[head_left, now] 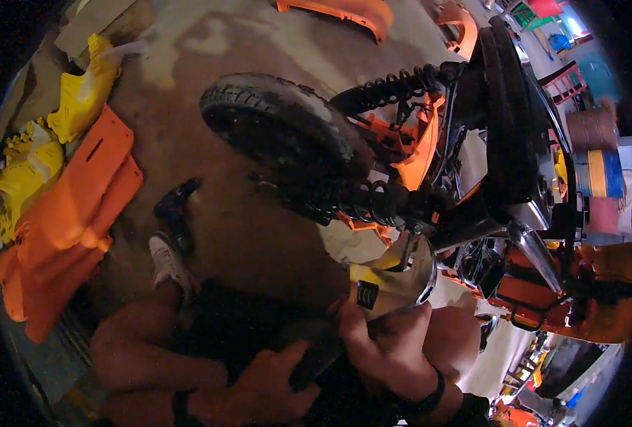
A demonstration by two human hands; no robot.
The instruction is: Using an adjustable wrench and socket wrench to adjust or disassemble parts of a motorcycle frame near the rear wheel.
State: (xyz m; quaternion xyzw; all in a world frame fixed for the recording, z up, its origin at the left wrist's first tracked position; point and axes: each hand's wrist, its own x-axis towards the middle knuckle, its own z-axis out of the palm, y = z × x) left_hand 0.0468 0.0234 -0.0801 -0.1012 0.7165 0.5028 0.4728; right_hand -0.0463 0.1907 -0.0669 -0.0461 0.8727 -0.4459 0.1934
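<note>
Dim brown floor [237,235] | dark, elongated object [316,359], shadowed | left hand [262,384] grasping it | right hand [394,349] curled, hold unclear

Reference: black treaded tyre [277,128]. Left hand [262,384]: on the near side of the tyre, fingers curled in a grip, thumb uppermost. Right hand [390,341]: also on the tyre's near side, farther right; fingers bent inward, hand angled leftward. Dark bands [182,408] at both wrists. Knees [458,338] bent, bare. Left foot [166,260]: shod, near and left of the tyre.
</note>
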